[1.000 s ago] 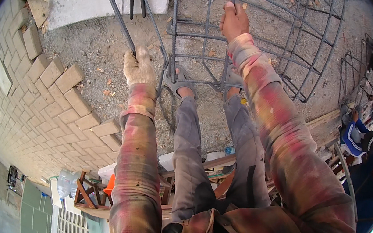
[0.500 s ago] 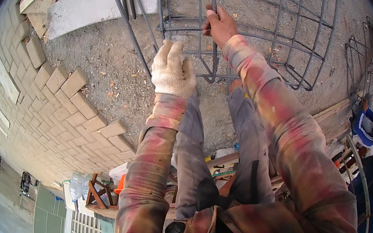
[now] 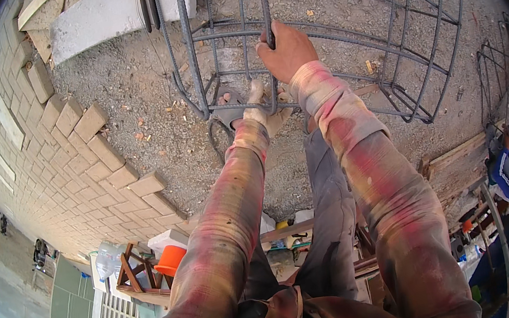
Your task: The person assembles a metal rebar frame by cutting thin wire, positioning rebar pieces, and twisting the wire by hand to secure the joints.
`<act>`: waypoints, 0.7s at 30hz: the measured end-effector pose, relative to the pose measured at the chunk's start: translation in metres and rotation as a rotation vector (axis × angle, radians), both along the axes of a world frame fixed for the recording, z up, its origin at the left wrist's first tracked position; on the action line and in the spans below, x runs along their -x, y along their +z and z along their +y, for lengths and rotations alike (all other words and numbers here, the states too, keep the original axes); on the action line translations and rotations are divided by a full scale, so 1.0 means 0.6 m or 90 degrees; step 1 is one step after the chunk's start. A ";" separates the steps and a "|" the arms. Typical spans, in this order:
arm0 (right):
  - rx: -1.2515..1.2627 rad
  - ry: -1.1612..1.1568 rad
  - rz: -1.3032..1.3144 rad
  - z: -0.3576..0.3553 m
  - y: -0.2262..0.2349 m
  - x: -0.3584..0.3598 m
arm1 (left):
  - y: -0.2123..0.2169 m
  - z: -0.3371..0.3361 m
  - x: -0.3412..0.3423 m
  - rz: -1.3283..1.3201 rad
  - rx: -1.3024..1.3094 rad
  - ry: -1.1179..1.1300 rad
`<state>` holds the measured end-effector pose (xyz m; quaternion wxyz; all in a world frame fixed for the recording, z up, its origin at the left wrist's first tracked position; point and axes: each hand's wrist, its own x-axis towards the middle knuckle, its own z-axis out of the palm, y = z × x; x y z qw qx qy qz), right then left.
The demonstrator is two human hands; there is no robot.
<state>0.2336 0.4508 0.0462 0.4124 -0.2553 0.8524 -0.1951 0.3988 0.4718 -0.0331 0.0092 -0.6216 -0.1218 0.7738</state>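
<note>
A long cage of steel rebar (image 3: 354, 35) lies across the gravel in front of me. My right hand (image 3: 290, 51), bare, is closed around an upright bar of a rebar stirrup (image 3: 265, 3) at the cage's left part. Lower down, my left hand (image 3: 255, 108) in a pale knit glove is at the stirrup's bottom bar, close to my feet. Its fingers look closed on that bar, though they are partly hidden. Left of it, another bent rebar stirrup (image 3: 191, 58) stands at the cage's end. My sandalled foot (image 3: 231, 101) shows behind the bars.
Pincers with orange and black handles (image 3: 149, 9) lie on a pale concrete slab (image 3: 95, 25) at the far left. Paving bricks (image 3: 92, 121) border the gravel. An orange container (image 3: 170, 260) and a wooden frame (image 3: 131, 275) are near my left side. Another person (image 3: 506, 174) is at the right.
My left hand has moved down and right to the stirrup's bottom bar. My right hand has shifted left and slightly down with the upright bar. The rebar at the left stands differently; my legs have shifted.
</note>
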 end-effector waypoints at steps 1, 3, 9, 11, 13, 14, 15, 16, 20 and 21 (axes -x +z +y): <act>0.004 0.003 0.057 0.004 -0.013 -0.002 | -0.022 0.005 0.010 0.055 0.026 0.124; 0.049 -0.025 0.101 0.009 -0.008 -0.005 | -0.085 0.015 -0.017 0.036 0.108 0.082; -0.014 -0.032 0.007 0.095 -0.026 -0.015 | -0.130 0.035 -0.071 -0.190 0.343 -0.190; -0.002 -0.040 -0.004 0.096 -0.013 -0.023 | -0.132 0.034 -0.097 -0.117 0.330 -0.178; 0.067 -0.060 -0.011 0.095 -0.002 -0.021 | -0.127 0.045 -0.102 -0.063 0.367 -0.201; 0.061 -0.055 -0.015 0.099 -0.007 -0.023 | -0.121 0.046 -0.106 -0.067 0.361 -0.197; 0.081 -0.080 -0.036 0.103 -0.014 -0.026 | -0.114 0.043 -0.109 -0.051 0.333 -0.199; 0.109 -0.101 -0.057 0.101 -0.021 -0.024 | -0.106 0.031 -0.108 -0.037 0.312 -0.198; 0.073 -0.090 -0.052 0.107 0.004 -0.010 | -0.087 0.009 -0.127 0.042 0.306 -0.329; 0.057 -0.072 -0.057 0.105 0.008 -0.008 | -0.078 0.011 -0.124 -0.003 0.246 -0.250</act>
